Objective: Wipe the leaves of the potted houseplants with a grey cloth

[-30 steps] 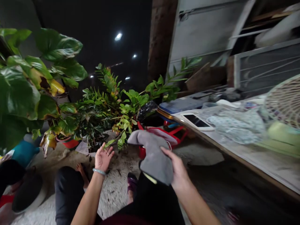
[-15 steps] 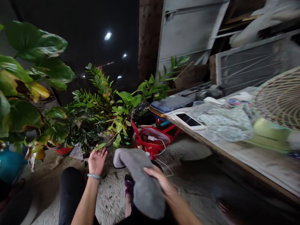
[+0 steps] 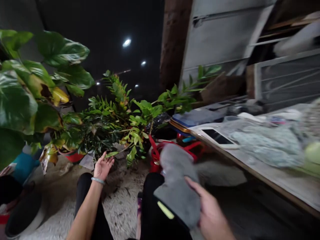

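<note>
My right hand [image 3: 208, 208] is wrapped round a soft grey fabric item [image 3: 181, 183], its thumb on top. The item's rounded end points up and away, in front of a red bag [image 3: 155, 156], and a pale yellow strip [image 3: 165, 210] shows at its lower left edge. On the left, my left hand [image 3: 103, 168] is held palm up with its fingers apart and nothing in it. A bracelet [image 3: 97, 180] circles that wrist. Leafy potted plants [image 3: 132, 126] stand just beyond the left hand.
At the right a table [image 3: 262, 173] bears a white tablet [image 3: 218, 138], a patterned cloth [image 3: 268, 143] and part of a pale green fan [image 3: 312, 155]. Large leaves [image 3: 17, 96] fill the left side. A dark round tub [image 3: 23, 213] and part of another person are at the lower left.
The grey item has moved right with my right hand and turned, showing the yellow strip. My left hand is still open. The view has swung left, so the surroundings sit further right.
</note>
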